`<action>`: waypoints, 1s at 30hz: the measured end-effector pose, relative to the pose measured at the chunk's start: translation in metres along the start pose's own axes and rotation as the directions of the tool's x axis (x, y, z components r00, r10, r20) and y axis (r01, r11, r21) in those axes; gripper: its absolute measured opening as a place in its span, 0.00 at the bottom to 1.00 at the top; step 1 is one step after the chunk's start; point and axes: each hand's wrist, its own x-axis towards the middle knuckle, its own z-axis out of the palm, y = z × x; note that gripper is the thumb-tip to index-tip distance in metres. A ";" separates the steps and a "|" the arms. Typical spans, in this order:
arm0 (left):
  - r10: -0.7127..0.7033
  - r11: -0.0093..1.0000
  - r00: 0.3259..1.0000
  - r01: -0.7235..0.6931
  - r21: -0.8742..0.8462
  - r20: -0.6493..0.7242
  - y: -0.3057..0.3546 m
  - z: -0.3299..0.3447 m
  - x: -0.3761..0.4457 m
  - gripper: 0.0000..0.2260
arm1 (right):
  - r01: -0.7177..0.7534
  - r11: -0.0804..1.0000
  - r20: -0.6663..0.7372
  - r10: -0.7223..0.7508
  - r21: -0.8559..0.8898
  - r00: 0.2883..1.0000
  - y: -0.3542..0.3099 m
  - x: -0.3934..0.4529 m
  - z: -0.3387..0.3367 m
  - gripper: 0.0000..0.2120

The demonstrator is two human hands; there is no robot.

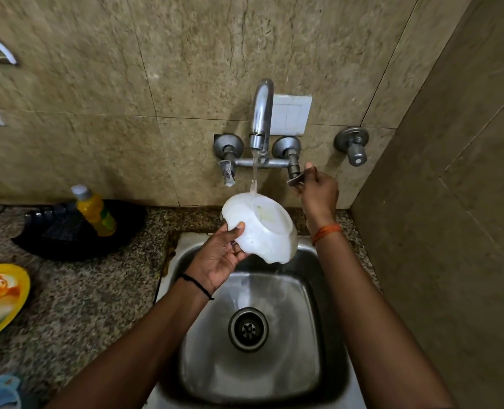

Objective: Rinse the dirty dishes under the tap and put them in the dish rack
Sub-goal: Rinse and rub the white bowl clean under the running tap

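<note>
A white bowl is held upside down by the left hand under running water. The tap handle is pinched by the right hand.

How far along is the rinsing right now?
Early. Done: nothing visibly racked; no dish rack is in view. In hand: the left hand holds the white bowl bottom-up under the running tap, while the right hand grips the tap's right handle. Left: the bowl still needs racking, and a sauce-smeared yellow plate waits on the counter.
</note>
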 end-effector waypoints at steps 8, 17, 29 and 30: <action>-0.001 0.999 0.999 -0.001 -0.043 -0.034 -0.001 -0.009 -0.002 0.09 | 0.615 0.754 0.629 -0.367 -0.232 0.686 0.041 -0.121 0.004 0.24; 0.003 1.000 1.000 -0.003 0.002 -0.014 0.001 -0.023 -0.011 0.10 | 0.545 0.748 0.635 -0.218 -0.379 0.741 0.052 -0.070 0.020 0.31; 0.013 0.965 0.999 0.001 0.261 -0.051 0.018 -0.047 -0.001 0.20 | -0.678 0.681 0.693 0.349 0.275 0.631 0.083 -0.056 -0.010 0.26; 0.057 0.931 0.992 -0.011 0.365 -0.114 0.015 -0.044 0.004 0.18 | -0.673 0.669 0.661 0.355 0.314 0.661 0.083 -0.059 -0.010 0.26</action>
